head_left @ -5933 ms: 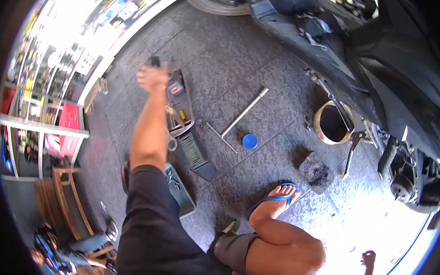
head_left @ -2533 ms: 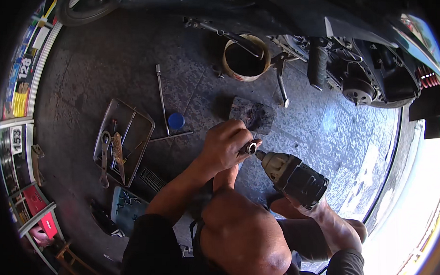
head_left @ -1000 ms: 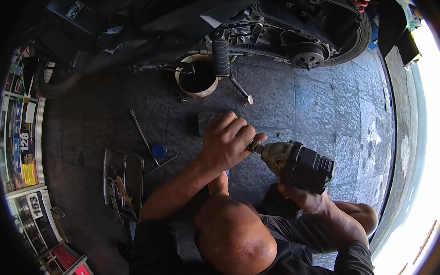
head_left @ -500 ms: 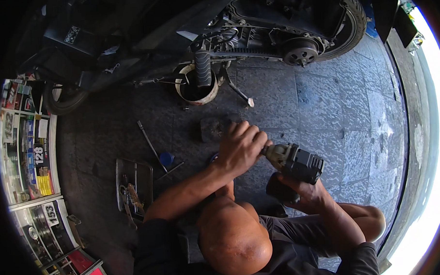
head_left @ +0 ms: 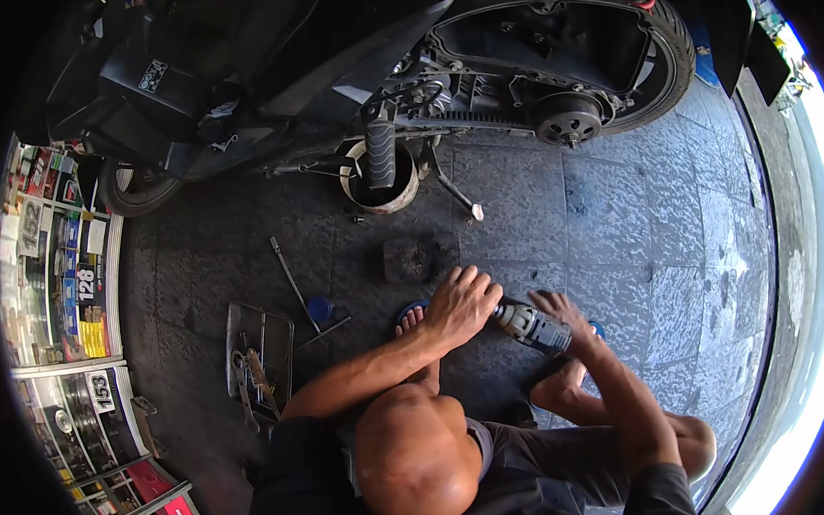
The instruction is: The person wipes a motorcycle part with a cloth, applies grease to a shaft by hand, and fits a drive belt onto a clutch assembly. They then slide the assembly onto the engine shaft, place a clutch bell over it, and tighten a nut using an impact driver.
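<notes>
An impact wrench [head_left: 534, 329] with a pale front housing and dark rear lies between my hands, low over the floor. Curled fingers of my left hand [head_left: 464, 307] close around its nose end; what sits inside that grip is hidden. My right hand [head_left: 568, 317] is on the wrench's rear part, some fingers reaching over its far side. The wrench's handle and battery do not show. Ahead of my left hand, a dark block [head_left: 407, 259] rests on the floor.
A motorcycle [head_left: 478, 69] with its side cover off stands ahead, with a bucket [head_left: 401, 190] under its footpeg. To the left lie a T-handle wrench [head_left: 293, 282], a blue cap [head_left: 320, 308] and a metal tray [head_left: 292, 339] of tools. Shelves [head_left: 114, 295] line the left side.
The wrench has turned and come down closer to the floor, its handle now out of sight. My right hand has moved up from the handle to the wrench's body.
</notes>
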### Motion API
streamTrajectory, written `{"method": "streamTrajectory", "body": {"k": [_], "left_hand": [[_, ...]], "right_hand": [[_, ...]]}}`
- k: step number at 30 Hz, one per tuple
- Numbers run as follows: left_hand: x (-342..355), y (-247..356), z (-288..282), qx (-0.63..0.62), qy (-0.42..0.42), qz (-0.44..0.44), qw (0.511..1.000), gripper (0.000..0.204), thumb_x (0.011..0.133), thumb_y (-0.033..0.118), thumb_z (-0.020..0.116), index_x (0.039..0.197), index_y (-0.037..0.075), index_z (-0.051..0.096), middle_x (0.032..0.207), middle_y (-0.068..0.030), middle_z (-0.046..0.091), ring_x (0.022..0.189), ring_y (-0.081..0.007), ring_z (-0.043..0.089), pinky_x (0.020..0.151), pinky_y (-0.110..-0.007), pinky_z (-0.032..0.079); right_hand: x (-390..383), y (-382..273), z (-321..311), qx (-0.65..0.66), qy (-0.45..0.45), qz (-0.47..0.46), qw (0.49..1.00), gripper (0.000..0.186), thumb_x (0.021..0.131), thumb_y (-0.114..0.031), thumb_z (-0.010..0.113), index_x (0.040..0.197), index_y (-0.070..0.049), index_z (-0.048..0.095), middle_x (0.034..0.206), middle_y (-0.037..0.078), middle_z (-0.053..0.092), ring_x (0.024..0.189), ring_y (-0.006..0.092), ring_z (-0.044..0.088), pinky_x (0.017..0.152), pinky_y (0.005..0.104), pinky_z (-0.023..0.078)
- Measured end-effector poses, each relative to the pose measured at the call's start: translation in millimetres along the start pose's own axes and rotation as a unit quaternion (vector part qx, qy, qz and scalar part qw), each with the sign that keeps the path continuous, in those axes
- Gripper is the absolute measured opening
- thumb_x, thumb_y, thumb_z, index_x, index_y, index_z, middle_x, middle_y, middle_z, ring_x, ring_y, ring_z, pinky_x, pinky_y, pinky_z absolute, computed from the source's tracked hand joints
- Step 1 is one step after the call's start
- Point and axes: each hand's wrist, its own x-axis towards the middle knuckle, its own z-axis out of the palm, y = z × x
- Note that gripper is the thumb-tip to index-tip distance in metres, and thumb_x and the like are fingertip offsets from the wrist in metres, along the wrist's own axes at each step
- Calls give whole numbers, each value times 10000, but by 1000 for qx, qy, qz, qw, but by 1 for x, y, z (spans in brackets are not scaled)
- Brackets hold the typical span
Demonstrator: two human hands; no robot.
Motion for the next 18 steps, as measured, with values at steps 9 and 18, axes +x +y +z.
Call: {"method": "streamTrajectory", "body": {"k": [9,18], "left_hand": [[1,-2,-24,-168,-104,-42,979,331,781,271,826,1008,75,685,969,-93,637,986,-275,622,895,-418,474],[4,-28,-58,-376,-52,-243,893,419,828,182,841,1165,-8,680,1131,-129,701,984,-262,721,863,-369,583]], "right_hand": [[116,-6,-52,15,35,-49,998,896,809,-336,823,1548,-68,393,1475,196,499,1372,378,480,1129,459,442],[220,-83,3,-106,-33,-184,977,1109,761,-452,826,1638,-112,239,1563,259,403,1471,442,366,1214,509,308]]}}
